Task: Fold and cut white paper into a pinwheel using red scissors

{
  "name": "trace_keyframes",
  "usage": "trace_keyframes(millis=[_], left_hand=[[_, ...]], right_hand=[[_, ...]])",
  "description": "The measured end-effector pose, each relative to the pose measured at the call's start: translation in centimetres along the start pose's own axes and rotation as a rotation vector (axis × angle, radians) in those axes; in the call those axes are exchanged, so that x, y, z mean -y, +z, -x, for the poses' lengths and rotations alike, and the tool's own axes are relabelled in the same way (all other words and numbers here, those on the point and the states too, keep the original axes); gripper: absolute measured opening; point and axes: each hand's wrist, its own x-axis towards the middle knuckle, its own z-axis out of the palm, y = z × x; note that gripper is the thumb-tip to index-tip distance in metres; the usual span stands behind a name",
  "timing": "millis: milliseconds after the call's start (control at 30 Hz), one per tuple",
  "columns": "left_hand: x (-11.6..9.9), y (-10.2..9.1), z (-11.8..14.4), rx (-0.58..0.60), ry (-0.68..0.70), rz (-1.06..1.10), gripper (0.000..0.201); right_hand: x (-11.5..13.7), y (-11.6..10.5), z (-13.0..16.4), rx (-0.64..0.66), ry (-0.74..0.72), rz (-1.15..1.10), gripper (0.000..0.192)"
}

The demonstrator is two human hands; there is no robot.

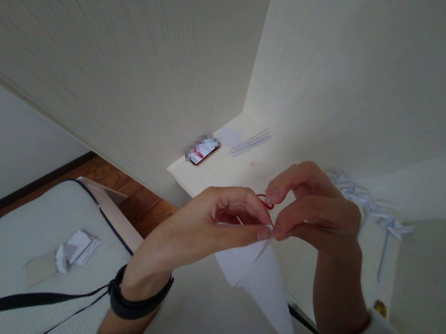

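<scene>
White paper (260, 283), folded or rolled into a long narrowing shape, hangs below my left hand (213, 218). That hand's thumb and fingers are closed on its upper edge. A thin red loop (268, 205), perhaps a rubber band or cord, shows between the two hands. My right hand (319, 203) has its fingers bent, one fingertip touching the loop and others pressed close to the paper's upper corner. Exactly how the loop passes around the fingers or paper is hidden. A black band (132, 304) circles my left wrist.
On the cream tabletop (216, 176) lie a phone (203, 152), a paper sheet (230, 137), thin white strips (250, 142) and small tan loops (253, 163). Folded white paper pieces (362, 194) line the right wall. A mattress (39, 215) with crumpled paper (77, 248) is left.
</scene>
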Motion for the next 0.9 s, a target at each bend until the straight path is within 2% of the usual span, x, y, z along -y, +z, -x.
trace_keyframes(millis=[200,600,900], left_hand=[[-0.29,0.15,0.02,-0.022,-0.001,-0.009,0.009],[-0.48,0.73,-0.02,-0.174,0.001,-0.133,0.009],[-0.49,0.53,0.02,-0.101,-0.05,-0.065,0.008]], right_hand=[[0.07,-0.01,-0.01,-0.019,-0.006,0.036,0.008],[0.37,-0.09,-0.25,-0.027,-0.054,0.217,0.012],[0.25,-0.08,-0.01,-0.002,-0.045,0.103,0.012]])
